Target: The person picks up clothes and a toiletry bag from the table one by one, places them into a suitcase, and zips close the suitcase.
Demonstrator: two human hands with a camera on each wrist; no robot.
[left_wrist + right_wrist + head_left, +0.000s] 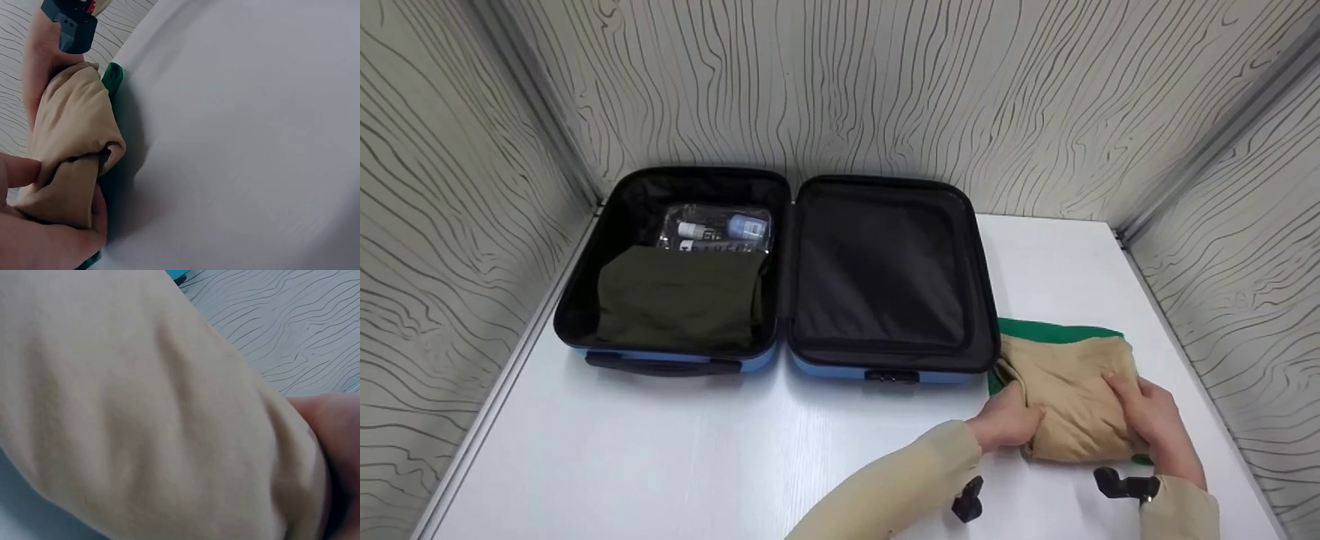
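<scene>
A folded beige garment [1076, 397] is held between both hands, over a green cloth [1057, 331] that shows along its back edge and corners. My left hand [1006, 417] grips its left edge, thumb on top and fingers underneath. In the left wrist view, the left hand [50, 233] pinches the folded layers at one end. My right hand [1161, 420] holds the right edge, thumb across the top; its other fingers are mostly hidden. Beige cloth [157, 416] fills most of the right wrist view, with the right hand [337, 444] at its side.
An open blue suitcase [894, 358] lies left of the garment, its right half close to the cloth. Its left half holds a folded dark green garment [679, 296] and a clear pouch [716, 227] with small bottles. Patterned walls [840, 90] enclose the white table [697, 450].
</scene>
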